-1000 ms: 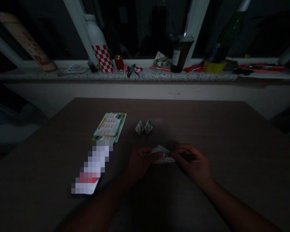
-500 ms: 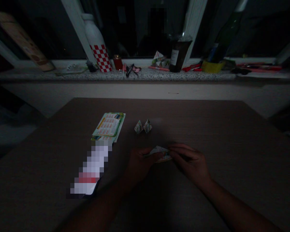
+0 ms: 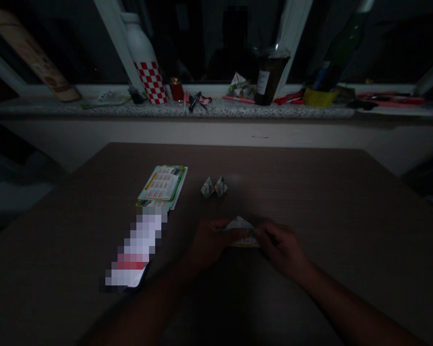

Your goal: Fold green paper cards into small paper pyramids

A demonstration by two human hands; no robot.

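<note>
Paper [image 3: 248, 240] sits pinched by our left hand [image 3: 210, 241] and right hand [image 3: 283, 246]; we should keep its near edge straight, creasing firmly.

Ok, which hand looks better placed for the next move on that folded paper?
Probably the right hand: its fingertips are at the right end of the folded paper, while the left hand has its thumb across the paper, seemingly steadying it.

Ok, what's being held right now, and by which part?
A folded paper: the left hand grips its left side, the right hand its right edge.
</note>
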